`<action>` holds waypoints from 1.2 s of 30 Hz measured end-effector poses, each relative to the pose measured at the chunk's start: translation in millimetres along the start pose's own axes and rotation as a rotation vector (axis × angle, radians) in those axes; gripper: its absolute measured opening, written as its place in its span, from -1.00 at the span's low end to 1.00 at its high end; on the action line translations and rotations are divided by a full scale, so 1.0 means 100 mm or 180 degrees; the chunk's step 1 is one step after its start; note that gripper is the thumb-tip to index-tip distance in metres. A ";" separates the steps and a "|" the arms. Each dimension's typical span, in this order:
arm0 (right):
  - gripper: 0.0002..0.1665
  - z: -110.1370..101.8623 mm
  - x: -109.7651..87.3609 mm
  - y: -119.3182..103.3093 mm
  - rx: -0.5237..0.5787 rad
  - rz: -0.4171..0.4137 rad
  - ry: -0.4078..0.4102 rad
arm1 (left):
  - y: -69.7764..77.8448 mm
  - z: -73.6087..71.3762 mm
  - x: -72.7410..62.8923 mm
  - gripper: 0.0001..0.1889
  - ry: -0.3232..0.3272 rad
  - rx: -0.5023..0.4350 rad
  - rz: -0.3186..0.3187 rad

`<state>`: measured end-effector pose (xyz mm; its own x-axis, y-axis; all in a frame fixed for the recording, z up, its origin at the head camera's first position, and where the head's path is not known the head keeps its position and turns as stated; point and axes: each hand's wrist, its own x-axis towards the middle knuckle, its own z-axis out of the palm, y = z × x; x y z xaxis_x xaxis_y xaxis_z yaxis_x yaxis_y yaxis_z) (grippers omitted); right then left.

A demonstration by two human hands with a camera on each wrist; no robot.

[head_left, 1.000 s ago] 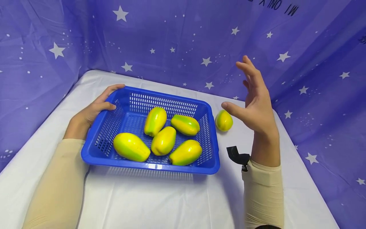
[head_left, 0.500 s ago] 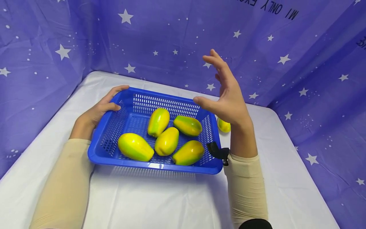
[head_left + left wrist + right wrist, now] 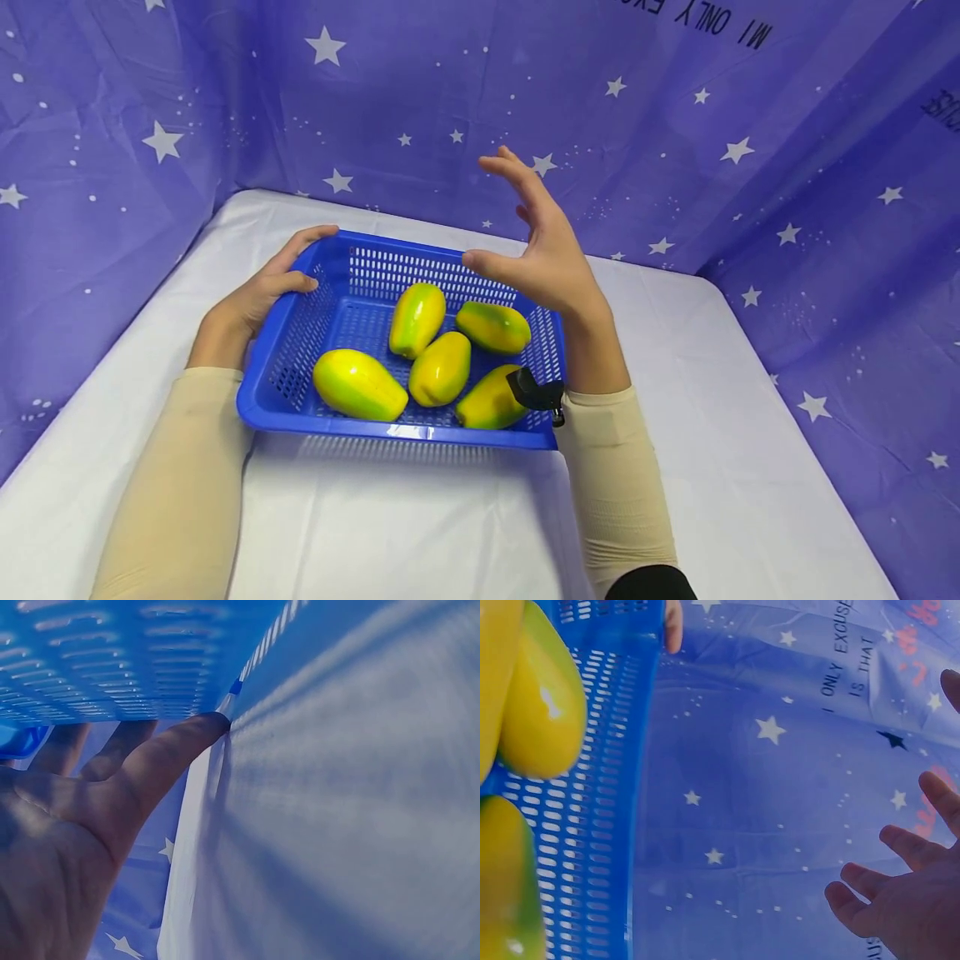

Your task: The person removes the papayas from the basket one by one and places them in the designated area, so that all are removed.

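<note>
The left hand [image 3: 251, 302] had the blue basket [image 3: 337, 427] gripped at its left end, over the white worktop [image 3: 390, 533]; five yellow-green fruits [image 3: 438, 371] lay inside; up near the other end, the right hand [image 3: 553, 260] hung, fingers parted!

Basket [image 3: 259, 367] plain blue, slotted in rows, 5 fruits [image 3: 360, 385] bright yellow with green patches, tablecloth [image 3: 405, 525] plain white, backdrop [image 3: 420, 67] violet-blue, printed with white stars [image 3: 326, 47], white dots [image 3: 18, 77], black lettering [image 3: 704, 16] and pinkish-red script [image 3: 908, 639], 2 sleeves [image 3: 176, 483] plain beige, wrist bracket [image 3: 536, 393] black, forearm band [image 3: 651, 585] black
</note>
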<state>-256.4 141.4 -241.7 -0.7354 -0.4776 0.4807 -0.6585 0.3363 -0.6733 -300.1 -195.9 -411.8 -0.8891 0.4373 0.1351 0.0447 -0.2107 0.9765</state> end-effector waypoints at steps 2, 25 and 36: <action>-0.06 0.03 0.01 0.02 -0.0011 0.0065 -0.0042 | -0.01 0.00 0.00 -0.24 0.0003 -0.0007 0.0022; -0.13 0.45 0.08 0.81 0.0345 0.1023 -0.1013 | 0.03 0.02 -0.02 -0.24 0.0204 0.0107 -0.0142; -0.14 0.61 0.06 0.86 0.0087 0.1338 -0.1573 | 0.01 0.03 -0.01 -0.25 0.0167 0.0019 -0.0133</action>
<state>-307.7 118.1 -331.5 -0.7650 -0.6291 -0.1377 -0.3214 0.5583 -0.7649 -297.7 -194.3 -410.3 -0.9129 0.3991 0.0854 0.0096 -0.1880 0.9821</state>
